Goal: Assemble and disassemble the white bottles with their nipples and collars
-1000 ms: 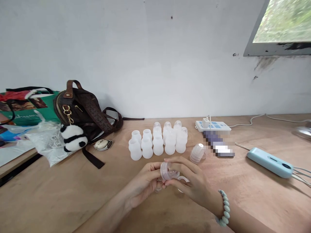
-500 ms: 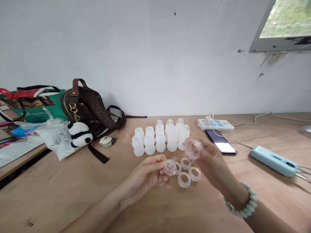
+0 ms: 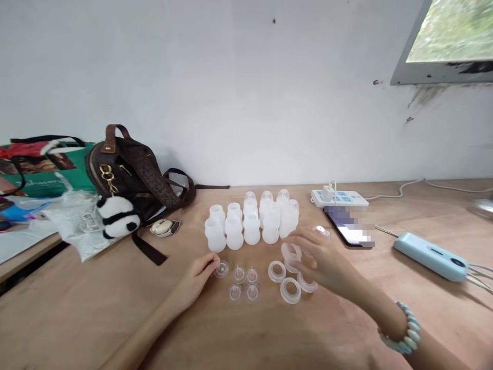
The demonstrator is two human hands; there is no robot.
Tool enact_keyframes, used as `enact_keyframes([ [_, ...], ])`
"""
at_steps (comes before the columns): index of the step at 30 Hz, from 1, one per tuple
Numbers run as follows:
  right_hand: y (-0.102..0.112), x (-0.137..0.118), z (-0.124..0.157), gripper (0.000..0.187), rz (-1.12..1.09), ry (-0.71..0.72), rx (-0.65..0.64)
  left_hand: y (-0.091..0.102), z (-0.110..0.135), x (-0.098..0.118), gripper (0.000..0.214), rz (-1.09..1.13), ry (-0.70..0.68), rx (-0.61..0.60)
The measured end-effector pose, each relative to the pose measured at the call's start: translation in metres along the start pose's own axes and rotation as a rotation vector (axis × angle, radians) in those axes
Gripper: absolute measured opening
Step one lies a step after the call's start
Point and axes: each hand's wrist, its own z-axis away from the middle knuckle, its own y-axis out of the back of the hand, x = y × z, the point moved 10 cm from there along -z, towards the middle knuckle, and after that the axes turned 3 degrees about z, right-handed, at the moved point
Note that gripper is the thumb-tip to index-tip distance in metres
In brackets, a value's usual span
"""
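My left hand rests low over the table, its fingertips pinched on the rim of a clear bottle nipple. Just right of it, several more clear nipples lie on the wood. My right hand has thumb and fingers around a translucent collar ring, held slightly tilted. Several similar rings lie below and around that hand, one partly hidden behind its fingers. Beyond both hands stand rows of small frosted bottles, some with clear domed caps. Past my right knuckles sits a clear dome cap.
At the left are a brown backpack, a panda plush, a plastic bag and a watch. A power strip, a phone and a light blue device with cables lie to the right.
My hands have moved apart. The left has gone down and left, bringing its clear nipple to the table beside the others. The right has lowered its ring toward the loose rings.
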Motion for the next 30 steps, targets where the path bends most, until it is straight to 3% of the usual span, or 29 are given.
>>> enact_keyframes([
  [5,-0.045,-0.035,0.009,0.04,-0.162,0.071,-0.186,-0.008,0.002,-0.002,0.034,-0.116,-0.03,-0.022],
  [10,-0.066,-0.043,0.014,0.029,-0.048,0.094,-0.239,-0.007,0.002,0.0,0.033,-0.189,-0.053,-0.041],
  [30,-0.073,-0.033,0.017,0.028,0.039,0.081,-0.324,-0.006,0.001,-0.001,0.027,-0.284,-0.072,0.005],
])
